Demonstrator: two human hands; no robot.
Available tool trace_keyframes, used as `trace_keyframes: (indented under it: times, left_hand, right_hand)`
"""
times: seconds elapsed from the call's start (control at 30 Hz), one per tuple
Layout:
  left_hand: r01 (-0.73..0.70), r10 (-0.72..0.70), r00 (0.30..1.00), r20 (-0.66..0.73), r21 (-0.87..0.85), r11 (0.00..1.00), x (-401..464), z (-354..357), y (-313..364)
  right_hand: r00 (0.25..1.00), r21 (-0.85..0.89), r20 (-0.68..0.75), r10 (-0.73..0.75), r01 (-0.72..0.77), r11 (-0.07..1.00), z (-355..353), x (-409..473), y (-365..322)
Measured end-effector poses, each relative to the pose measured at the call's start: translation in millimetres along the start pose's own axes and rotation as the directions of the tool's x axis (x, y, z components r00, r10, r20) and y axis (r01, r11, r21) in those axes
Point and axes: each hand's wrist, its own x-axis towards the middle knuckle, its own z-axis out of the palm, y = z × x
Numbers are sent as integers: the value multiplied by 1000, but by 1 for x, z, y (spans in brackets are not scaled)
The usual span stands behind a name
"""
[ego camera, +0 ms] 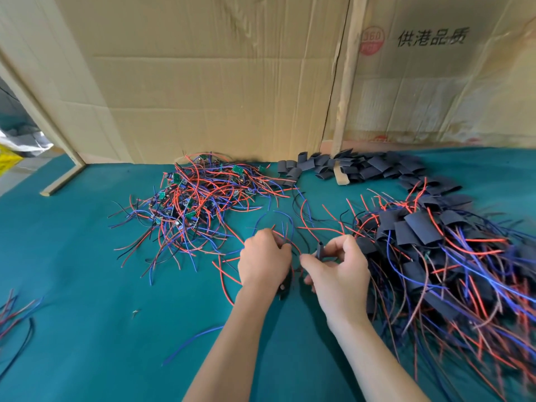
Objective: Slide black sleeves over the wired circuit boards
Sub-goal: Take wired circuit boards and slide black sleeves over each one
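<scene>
- Near left edge of the green table [87, 329]: a few loose wires [17, 317].
- Mid-table: left hand [265, 261] curled around red and blue wires of one board; the board itself hidden under the fingers.
- Just beside it: right hand [339, 271] pinching a black sleeve [320, 250], held upright between thumb and fingers.
- Right side: heap of sleeved boards [429, 245].
- Further back, left of centre: tangle of bare wired circuit boards [197, 198].
- Far edge, against the cardboard wall [217, 82]: pile of empty sleeves [362, 168].
</scene>
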Motion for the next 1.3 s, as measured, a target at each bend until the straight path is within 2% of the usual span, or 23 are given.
trace_keyframes:
  times: [0.13, 0.27, 0.43, 0.5, 0.6, 0.8, 0.93, 1.1, 1.3]
  left_hand:
    - [-42, 43, 998, 52, -23, 999, -6, -8, 3]
    - [-185, 182, 980, -76, -27, 982, -15, -11, -1]
    - [-228, 177, 971, -162, -392, 891, -36, -14, 0]
    - [-239, 192, 970, -146, -488, 839, -41, -15, -1]
    - [-235, 203, 972, -122, -588, 774, -46, -15, 0]
    - [-335, 285, 942, -175, -515, 789, -56, -12, 2]
    - [-367, 324, 930, -173, -479, 797, -63, -7, 3]
    - [-391, 360, 920, -156, -450, 803, -66, -5, 4]
    - [-417, 380, 909, -172, -396, 818, -67, -8, 3]
  right_hand:
    - [1000, 54, 18, -8, 7, 999, -4, 0, -4]
    - [998, 67, 55, -43, 39, 997, -6, 2, -5]
    - [997, 267, 77, 21, -41, 963, -7, 5, -15]
    - [993, 366, 99, 72, -103, 925, -9, 8, -20]
    - [993, 394, 107, 53, -91, 915, -14, 10, -26]
    - [996, 355, 73, -61, 31, 935, -19, 11, -33]
    - [993, 380, 76, -89, 53, 923, -20, 12, -35]
    - [979, 278, 84, -186, 156, 948, -18, 8, -36]
    - [985, 303, 78, -155, 125, 945, -19, 8, -36]
